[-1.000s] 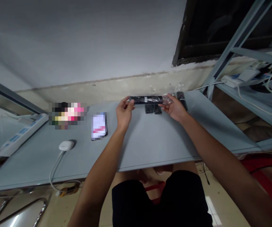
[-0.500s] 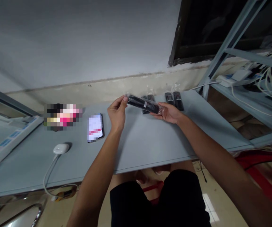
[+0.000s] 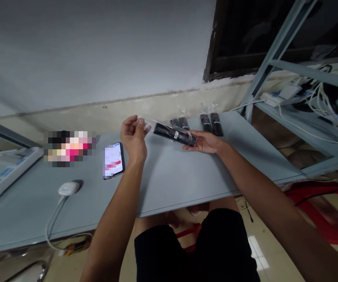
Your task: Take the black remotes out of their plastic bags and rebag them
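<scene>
A long black object (image 3: 164,131), shaped like a remote control and marked with a small white label, lies inside a clear plastic bag (image 3: 150,124) above the table. My left hand (image 3: 134,137) pinches the loose end of that bag, some way from the object's left end. My right hand (image 3: 207,141) is closed around the object's other end, fingers beneath it. Behind it, a pair of similar bagged black objects (image 3: 183,123) is partly covered by the held one. Another bagged pair (image 3: 211,124) rests side by side farther right.
Left of my left arm lies a phone (image 3: 113,160) with its screen lit. A white rounded device (image 3: 68,188) with a cable sits near the table's (image 3: 183,180) front edge. Power strips (image 3: 12,174) flank the table, and a metal rack (image 3: 312,72) with cables stands at right.
My left hand has moved left and now holds the stretched bag end, away from the black object. The object shows farther from the left fingers. The view has shifted slightly.
</scene>
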The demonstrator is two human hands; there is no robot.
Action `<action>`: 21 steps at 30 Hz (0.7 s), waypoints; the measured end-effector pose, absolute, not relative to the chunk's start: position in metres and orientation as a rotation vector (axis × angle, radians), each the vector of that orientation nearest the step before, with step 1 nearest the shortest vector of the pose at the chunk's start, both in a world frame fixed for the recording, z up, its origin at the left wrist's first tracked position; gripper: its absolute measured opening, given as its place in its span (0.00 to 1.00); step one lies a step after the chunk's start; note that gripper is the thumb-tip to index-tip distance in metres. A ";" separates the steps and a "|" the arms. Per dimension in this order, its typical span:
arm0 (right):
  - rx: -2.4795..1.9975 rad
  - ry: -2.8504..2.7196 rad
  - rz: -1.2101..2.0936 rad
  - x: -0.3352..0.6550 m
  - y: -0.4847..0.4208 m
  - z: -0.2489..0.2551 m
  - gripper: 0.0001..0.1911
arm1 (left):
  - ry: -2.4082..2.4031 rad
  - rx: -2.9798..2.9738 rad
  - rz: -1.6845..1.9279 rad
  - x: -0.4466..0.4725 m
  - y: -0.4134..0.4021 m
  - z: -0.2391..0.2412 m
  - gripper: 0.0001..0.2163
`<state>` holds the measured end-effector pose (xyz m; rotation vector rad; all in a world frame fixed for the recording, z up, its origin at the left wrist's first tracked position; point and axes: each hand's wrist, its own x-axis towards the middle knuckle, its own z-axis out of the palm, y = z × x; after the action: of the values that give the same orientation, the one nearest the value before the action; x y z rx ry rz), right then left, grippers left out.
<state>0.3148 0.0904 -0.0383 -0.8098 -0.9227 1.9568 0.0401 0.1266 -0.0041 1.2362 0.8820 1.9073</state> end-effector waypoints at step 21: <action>-0.887 -1.067 1.864 0.315 0.101 -0.052 0.17 | 1.358 2.232 1.821 0.034 0.115 -0.008 0.19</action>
<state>0.3152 0.1014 -0.0516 -0.8874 -1.0675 1.8641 0.0336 0.1147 -0.0077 2.2323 1.3582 1.8211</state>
